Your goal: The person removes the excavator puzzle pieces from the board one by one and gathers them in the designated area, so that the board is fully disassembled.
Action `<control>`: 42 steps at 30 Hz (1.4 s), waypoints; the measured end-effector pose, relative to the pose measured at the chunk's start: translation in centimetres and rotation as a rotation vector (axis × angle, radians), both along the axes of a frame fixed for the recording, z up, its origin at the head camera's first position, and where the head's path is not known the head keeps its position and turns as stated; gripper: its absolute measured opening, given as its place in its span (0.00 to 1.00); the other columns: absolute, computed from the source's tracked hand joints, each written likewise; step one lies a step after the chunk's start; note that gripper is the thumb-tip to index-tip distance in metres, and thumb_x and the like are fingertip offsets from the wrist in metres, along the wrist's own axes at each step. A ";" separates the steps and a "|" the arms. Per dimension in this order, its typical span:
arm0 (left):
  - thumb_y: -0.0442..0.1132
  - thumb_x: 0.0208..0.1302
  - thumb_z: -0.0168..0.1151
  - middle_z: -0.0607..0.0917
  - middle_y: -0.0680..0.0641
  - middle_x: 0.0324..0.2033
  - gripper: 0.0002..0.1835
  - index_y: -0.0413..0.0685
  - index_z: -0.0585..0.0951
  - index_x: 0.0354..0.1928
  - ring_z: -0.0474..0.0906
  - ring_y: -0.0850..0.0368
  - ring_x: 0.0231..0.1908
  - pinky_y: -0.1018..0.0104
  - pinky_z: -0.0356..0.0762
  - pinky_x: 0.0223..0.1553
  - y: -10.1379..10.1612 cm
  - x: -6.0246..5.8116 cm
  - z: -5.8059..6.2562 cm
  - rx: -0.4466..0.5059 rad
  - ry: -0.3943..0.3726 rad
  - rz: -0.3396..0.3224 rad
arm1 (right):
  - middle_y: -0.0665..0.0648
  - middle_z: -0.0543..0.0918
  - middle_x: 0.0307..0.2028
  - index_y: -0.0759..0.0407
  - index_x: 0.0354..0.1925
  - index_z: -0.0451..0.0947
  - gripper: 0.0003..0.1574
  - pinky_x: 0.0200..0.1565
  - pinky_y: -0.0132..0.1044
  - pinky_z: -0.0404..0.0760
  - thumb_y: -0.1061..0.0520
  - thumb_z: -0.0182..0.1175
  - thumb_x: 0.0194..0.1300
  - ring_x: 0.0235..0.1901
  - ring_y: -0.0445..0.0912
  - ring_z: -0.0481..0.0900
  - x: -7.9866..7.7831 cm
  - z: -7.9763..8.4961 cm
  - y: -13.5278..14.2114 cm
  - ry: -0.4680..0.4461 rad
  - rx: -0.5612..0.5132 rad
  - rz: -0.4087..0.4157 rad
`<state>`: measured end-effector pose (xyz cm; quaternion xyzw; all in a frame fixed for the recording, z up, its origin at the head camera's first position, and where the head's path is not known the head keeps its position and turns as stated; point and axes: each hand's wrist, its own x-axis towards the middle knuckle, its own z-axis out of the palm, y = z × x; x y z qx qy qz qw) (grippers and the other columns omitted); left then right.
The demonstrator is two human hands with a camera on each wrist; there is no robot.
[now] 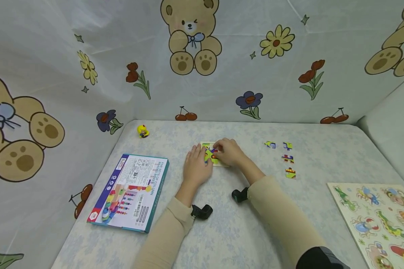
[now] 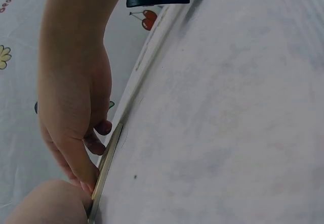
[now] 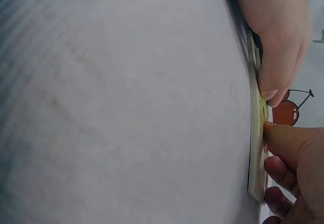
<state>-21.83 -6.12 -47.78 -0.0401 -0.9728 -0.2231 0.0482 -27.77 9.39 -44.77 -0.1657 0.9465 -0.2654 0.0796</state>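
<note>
A small jigsaw board (image 1: 222, 163) with a light border and a colourful green, yellow and red picture lies flat on the table. My left hand (image 1: 198, 164) rests on its left side with fingers extended, the thumb along the lower part of the picture. At the board's upper right is my right hand (image 1: 229, 151), thumb and index finger pinching a puzzle piece at the picture's surface, mostly hidden by the fingers. In the right wrist view, the thin board edge (image 3: 257, 178) shows beside the right hand's fingertips (image 3: 271, 133), its other fingers curled under.
Several loose puzzle pieces (image 1: 288, 158) lie to the right. A boxed toy set (image 1: 131, 190) is on the left, with a small yellow figurine (image 1: 143, 131) behind it. A board of insect pictures (image 1: 378, 220) lies at the right front. A bear-patterned cloth (image 1: 121, 37) hangs behind.
</note>
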 end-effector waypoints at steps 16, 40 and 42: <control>0.52 0.73 0.44 0.59 0.44 0.76 0.32 0.47 0.64 0.74 0.50 0.47 0.78 0.49 0.47 0.78 0.0 -0.1 -0.2 -0.013 -0.003 -0.016 | 0.57 0.79 0.47 0.59 0.54 0.77 0.18 0.53 0.44 0.71 0.54 0.60 0.69 0.50 0.51 0.69 -0.3 0.3 0.1 -0.091 -0.082 0.015; 0.51 0.73 0.46 0.59 0.44 0.76 0.31 0.46 0.64 0.74 0.50 0.48 0.78 0.51 0.45 0.79 0.1 -0.1 -0.1 0.016 -0.012 -0.005 | 0.58 0.81 0.42 0.52 0.55 0.69 0.18 0.36 0.35 0.76 0.57 0.60 0.69 0.35 0.48 0.76 0.8 2.2 4.2 -0.201 -0.272 -0.051; 0.51 0.73 0.46 0.59 0.45 0.77 0.31 0.46 0.64 0.74 0.49 0.48 0.78 0.52 0.44 0.79 0.0 -0.1 -0.1 0.033 -0.017 -0.004 | 0.58 0.80 0.42 0.53 0.56 0.69 0.19 0.34 0.35 0.75 0.57 0.61 0.69 0.34 0.48 0.75 0.9 2.4 5.5 -0.214 -0.250 -0.058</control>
